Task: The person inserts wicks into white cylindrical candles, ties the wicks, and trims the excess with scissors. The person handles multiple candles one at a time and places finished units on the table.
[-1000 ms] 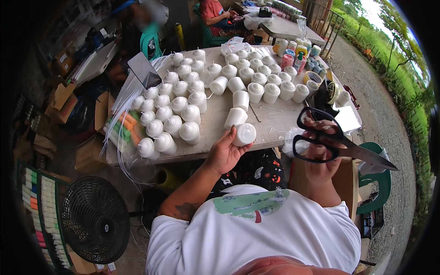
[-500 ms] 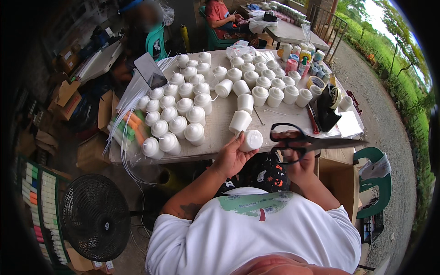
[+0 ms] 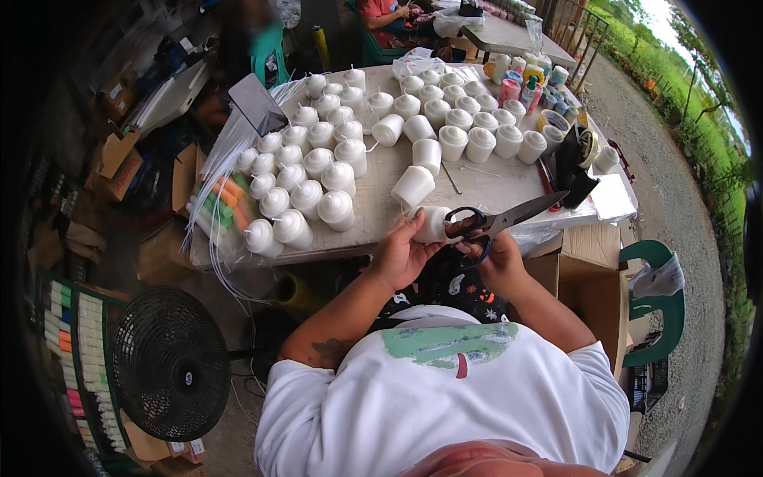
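My left hand (image 3: 400, 256) is wrapped round a white candle (image 3: 431, 225), held on its side just off the table's near edge. A pair of scissors (image 3: 520, 213) with dark handles is in my right hand (image 3: 501, 262). Its blades point away to the right, and its handle loops are up against the candle's right end or very near it; whether they touch I cannot tell. Just beyond my left hand lies a tipped white candle (image 3: 413, 187), with several more lying behind it. Upright white candles with wicks (image 3: 336, 208) stand in rows to the left, others (image 3: 480, 145) to the right.
A thin metal rod (image 3: 451, 180) lies on the table (image 3: 373, 208). White wicks (image 3: 225, 155) and a tablet (image 3: 258, 105) are at left; paint bottles (image 3: 530, 94) and a black tape dispenser (image 3: 574, 171) at right. A cardboard box (image 3: 592, 274) and black fan (image 3: 169, 364) flank me. A person in red sits beyond.
My right hand has brought the scissors leftward and down, handles to the candle. The candle has turned from end-up toward its side in my left hand.
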The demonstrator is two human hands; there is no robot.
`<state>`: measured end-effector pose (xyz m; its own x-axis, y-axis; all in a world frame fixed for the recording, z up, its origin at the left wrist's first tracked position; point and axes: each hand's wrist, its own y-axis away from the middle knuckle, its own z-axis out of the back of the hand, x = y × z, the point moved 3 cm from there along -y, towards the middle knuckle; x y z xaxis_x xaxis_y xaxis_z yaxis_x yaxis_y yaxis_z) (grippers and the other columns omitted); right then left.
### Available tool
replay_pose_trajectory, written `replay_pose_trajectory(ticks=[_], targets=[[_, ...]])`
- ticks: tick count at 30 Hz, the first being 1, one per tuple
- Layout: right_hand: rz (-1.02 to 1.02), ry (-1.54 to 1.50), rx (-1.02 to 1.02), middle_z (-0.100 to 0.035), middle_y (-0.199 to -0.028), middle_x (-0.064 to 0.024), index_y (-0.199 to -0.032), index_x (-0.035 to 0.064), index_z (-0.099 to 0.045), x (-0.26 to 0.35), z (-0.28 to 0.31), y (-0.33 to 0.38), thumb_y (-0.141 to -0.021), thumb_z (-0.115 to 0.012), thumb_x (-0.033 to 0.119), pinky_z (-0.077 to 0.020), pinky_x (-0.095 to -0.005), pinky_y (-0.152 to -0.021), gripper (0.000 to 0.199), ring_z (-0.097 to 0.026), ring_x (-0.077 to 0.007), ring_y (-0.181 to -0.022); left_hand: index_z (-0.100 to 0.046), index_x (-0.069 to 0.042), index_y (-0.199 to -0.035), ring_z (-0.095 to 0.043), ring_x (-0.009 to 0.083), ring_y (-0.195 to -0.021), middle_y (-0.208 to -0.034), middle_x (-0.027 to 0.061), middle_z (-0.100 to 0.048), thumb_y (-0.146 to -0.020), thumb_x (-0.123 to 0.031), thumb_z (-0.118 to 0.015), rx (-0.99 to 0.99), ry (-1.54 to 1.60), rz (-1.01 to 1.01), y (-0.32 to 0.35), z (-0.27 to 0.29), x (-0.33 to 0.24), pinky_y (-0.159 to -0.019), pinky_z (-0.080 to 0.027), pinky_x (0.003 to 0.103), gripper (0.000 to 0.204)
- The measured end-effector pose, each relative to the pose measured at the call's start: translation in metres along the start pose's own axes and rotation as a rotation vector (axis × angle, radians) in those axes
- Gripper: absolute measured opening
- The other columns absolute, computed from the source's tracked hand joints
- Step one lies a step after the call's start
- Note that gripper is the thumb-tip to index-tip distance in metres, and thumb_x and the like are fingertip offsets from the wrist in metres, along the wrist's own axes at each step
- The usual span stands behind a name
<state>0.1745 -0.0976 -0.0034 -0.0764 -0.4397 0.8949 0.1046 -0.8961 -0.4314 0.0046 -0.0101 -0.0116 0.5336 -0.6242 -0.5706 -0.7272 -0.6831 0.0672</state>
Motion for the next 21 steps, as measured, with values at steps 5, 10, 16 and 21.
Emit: replay_pose_trajectory(ticks=[5,10,16,21], targets=[[0.295,-0.195,-0.173,-0.055,-0.117,-0.014,-0.117,0.0009,-0.046,0.078,-0.001,-0.016,-0.09,-0.054,-0.006,-0.0485,-0.0342,-0.093,0.029,-0.058,-0.0254,-0.113,-0.043,-0.005,-0.128,-0.055,0.0201,-0.111,-0.122,0.0083,-0.054,-0.1,-0.029,-0.045,-0.054,0.022,-0.019,0.009,0.004,-0.001,-0.094,-0.047,0.038,0.037],[0.236,-0.194,-0.121,-0.06,-0.116,-0.0123,-0.119,0.0009,-0.047,0.065,-0.002,-0.021,-0.092,-0.051,-0.005,-0.0462,-0.0294,-0.091,0.027,-0.057,-0.0171,-0.106,-0.043,-0.007,-0.128,-0.055,0.0196,-0.11,-0.121,0.0088,-0.054,-0.1,-0.028,-0.045,-0.104,0.0,-0.018,0.01,0.013,-0.004,-0.095,-0.047,0.038,0.035],[0.067,-0.148,-0.038,-0.059,-0.115,-0.0114,-0.119,0.0029,-0.047,0.048,-0.018,-0.03,-0.087,-0.057,-0.009,-0.0439,-0.0305,-0.093,0.035,-0.054,-0.018,-0.113,-0.041,-0.007,-0.128,-0.055,0.0211,-0.111,-0.123,0.0093,-0.053,-0.1,-0.029,-0.044,-0.061,0.006,-0.024,0.008,0.008,-0.007,-0.093,-0.049,0.039,0.036],[0.065,0.021,-0.038,-0.056,-0.112,-0.0093,-0.12,0.0033,-0.046,0.041,-0.014,-0.023,-0.09,-0.06,0.0,-0.0446,-0.0306,-0.089,0.034,-0.055,-0.02,-0.108,-0.041,-0.009,-0.129,-0.057,0.0218,-0.108,-0.121,0.0094,-0.055,-0.099,-0.034,-0.047,-0.031,0.001,-0.01,0.003,0.006,-0.004,-0.092,-0.049,0.04,0.04]])
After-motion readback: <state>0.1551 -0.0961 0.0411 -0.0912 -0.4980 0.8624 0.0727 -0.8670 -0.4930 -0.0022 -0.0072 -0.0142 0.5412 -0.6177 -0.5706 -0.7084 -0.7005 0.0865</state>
